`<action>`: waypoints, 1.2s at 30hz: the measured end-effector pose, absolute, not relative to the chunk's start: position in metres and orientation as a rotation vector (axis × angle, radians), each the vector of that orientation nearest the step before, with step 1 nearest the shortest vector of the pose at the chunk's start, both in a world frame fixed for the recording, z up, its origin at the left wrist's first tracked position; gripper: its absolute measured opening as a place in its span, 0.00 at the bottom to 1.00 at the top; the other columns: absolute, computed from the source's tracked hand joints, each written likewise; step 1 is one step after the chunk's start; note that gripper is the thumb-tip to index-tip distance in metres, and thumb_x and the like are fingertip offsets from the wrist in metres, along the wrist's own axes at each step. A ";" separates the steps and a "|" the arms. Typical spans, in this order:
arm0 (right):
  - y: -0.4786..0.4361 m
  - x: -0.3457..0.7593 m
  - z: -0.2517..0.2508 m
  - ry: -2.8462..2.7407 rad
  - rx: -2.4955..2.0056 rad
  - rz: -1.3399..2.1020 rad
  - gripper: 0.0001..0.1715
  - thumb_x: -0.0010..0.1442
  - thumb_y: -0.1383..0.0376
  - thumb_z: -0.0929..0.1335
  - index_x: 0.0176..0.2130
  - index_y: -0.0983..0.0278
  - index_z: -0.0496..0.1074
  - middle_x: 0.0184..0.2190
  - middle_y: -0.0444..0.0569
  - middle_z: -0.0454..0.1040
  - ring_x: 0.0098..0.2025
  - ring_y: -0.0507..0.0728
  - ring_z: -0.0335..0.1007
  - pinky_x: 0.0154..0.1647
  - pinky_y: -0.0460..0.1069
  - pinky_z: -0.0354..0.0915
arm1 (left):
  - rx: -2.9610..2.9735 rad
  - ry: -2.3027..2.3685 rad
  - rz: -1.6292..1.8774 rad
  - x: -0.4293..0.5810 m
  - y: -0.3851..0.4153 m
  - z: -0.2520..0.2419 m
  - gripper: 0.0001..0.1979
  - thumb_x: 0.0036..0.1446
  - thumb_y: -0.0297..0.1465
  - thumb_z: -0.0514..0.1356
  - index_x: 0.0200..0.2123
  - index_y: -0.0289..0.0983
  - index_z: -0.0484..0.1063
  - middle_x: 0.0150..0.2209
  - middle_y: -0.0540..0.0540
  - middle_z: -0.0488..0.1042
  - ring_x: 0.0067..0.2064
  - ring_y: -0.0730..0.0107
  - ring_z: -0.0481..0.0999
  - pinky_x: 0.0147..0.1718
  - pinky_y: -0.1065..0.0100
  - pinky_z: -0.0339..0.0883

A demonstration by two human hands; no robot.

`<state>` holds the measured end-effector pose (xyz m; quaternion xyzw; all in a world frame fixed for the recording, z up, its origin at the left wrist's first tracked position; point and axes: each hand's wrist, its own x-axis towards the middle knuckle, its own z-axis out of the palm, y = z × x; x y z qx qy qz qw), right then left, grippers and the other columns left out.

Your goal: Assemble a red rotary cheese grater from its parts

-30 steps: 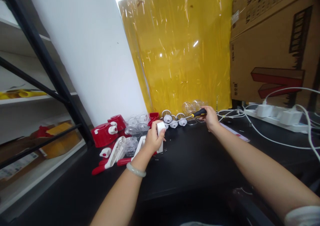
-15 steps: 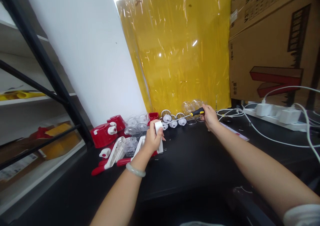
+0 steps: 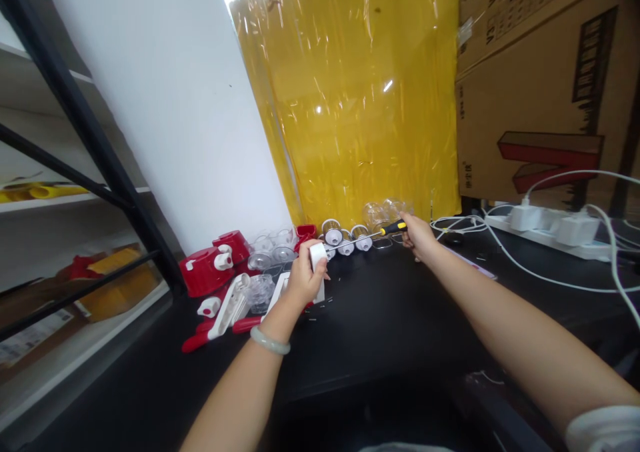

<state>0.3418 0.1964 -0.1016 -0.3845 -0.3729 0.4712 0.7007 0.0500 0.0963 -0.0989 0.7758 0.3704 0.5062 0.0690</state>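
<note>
A small white plastic part is gripped in the closed fingers of the left hand, held just above the black table. A screwdriver with a yellow-and-black handle is clasped by the right hand, its shaft laid level and its tip brought right up to the white part. Red and white plastic pieces are seen heaped to the left, and a white power strip with cables is seen at the right.
</note>
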 end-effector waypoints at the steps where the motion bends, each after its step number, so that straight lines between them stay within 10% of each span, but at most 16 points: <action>1: 0.196 0.342 -0.101 -0.837 -0.884 1.059 0.24 0.56 0.46 0.72 0.28 0.58 0.61 0.09 0.33 0.52 0.09 0.47 0.45 0.09 0.42 0.42 | 2.356 1.102 1.527 0.050 0.096 -0.099 0.20 0.67 0.42 0.53 0.57 0.37 0.59 0.28 0.52 0.74 0.25 0.67 0.79 0.30 0.66 0.71; 12: 0.196 0.340 -0.095 -0.781 -0.751 1.145 0.08 0.61 0.59 0.62 0.37 0.61 0.66 0.19 0.41 0.70 0.15 0.52 0.66 0.17 0.46 0.65 | 2.195 1.179 1.549 0.052 0.098 -0.099 0.19 0.67 0.43 0.53 0.55 0.38 0.60 0.26 0.54 0.73 0.22 0.67 0.77 0.26 0.67 0.70; 36: 0.188 0.340 -0.097 -0.898 -0.894 1.114 0.22 0.63 0.49 0.67 0.28 0.59 0.60 0.07 0.34 0.53 0.08 0.46 0.42 0.09 0.42 0.43 | 2.386 1.148 1.608 0.048 0.095 -0.097 0.22 0.65 0.43 0.56 0.56 0.38 0.63 0.28 0.53 0.76 0.25 0.67 0.79 0.32 0.66 0.71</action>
